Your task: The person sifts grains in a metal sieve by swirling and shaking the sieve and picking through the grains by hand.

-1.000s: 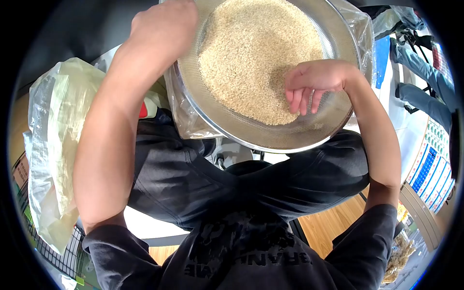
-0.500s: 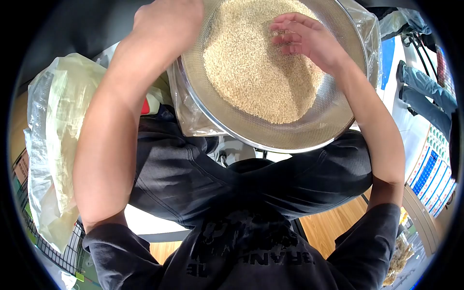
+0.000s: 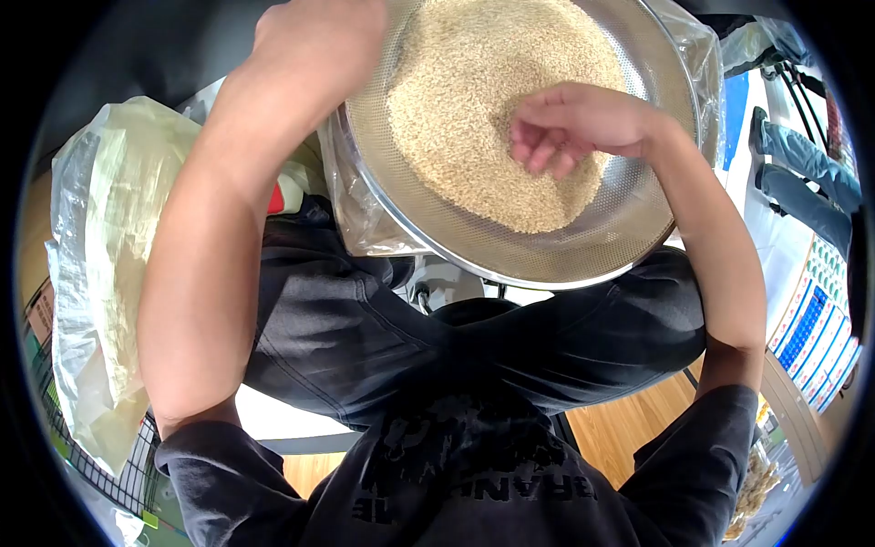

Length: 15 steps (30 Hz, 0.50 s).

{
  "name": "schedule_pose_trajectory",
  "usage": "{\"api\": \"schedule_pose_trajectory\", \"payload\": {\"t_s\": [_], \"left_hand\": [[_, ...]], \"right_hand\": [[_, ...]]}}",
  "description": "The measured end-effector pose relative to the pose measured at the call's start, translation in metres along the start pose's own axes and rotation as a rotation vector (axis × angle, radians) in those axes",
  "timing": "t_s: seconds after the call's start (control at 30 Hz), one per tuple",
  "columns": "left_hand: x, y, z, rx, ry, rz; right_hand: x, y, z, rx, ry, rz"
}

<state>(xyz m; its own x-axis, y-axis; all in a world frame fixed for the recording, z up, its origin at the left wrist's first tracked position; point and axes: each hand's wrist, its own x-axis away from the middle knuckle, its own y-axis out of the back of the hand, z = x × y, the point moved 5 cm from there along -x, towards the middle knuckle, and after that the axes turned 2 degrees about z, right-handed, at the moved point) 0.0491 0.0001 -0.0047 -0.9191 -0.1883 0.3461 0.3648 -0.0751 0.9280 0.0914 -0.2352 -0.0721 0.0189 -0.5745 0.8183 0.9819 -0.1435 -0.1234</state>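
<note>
A large round metal sieve (image 3: 538, 263) with a fine mesh rests over my lap, heaped with pale, small grains (image 3: 483, 173) like hulled rice or oats. My left hand (image 3: 324, 41) is closed at the sieve's upper left rim; its fingertips are hidden. Over the right part of the heap, my right hand (image 3: 579, 128) has its fingers loosely bent and somewhat apart, at the grain surface. They are slightly blurred, and I see no grains held in them.
Clear plastic (image 3: 369, 223) lies under the sieve. To the left hangs a yellowish plastic bag (image 3: 132, 210) by a black wire basket (image 3: 114, 469). Another person's legs (image 3: 807, 178) show at the right, near blue-and-white printed packs (image 3: 811, 337).
My right hand has turned and come down toward me over the grain, its fingers now pointing lower and more bent. My left hand stays at the rim.
</note>
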Motion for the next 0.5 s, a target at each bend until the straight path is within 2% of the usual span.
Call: {"api": "schedule_pose_trajectory", "payload": {"t_s": [0.17,0.23,0.27,0.33,0.4,0.5], "left_hand": [[0.002,-0.002,0.0,-0.016,-0.089,-0.081],[0.002,-0.001,-0.001,-0.029,-0.083,-0.067],[0.002,-0.001,-0.002,-0.043,-0.078,-0.053],[-0.002,-0.002,-0.002,-0.025,-0.045,-0.036],[-0.001,-0.002,-0.004,-0.004,-0.012,-0.018],[0.008,0.011,-0.008,0.042,-0.02,-0.102]], "right_hand": [[0.009,0.017,-0.004,0.043,-0.014,-0.073],[0.005,0.031,0.001,-0.169,0.258,-0.387],[-0.002,0.033,-0.003,-0.172,0.258,-0.388],[-0.01,0.036,0.003,-0.354,0.492,-0.385],[-0.012,0.029,0.004,-0.413,0.495,-0.367],[-0.01,0.015,0.007,-0.311,0.368,-0.242]]}}
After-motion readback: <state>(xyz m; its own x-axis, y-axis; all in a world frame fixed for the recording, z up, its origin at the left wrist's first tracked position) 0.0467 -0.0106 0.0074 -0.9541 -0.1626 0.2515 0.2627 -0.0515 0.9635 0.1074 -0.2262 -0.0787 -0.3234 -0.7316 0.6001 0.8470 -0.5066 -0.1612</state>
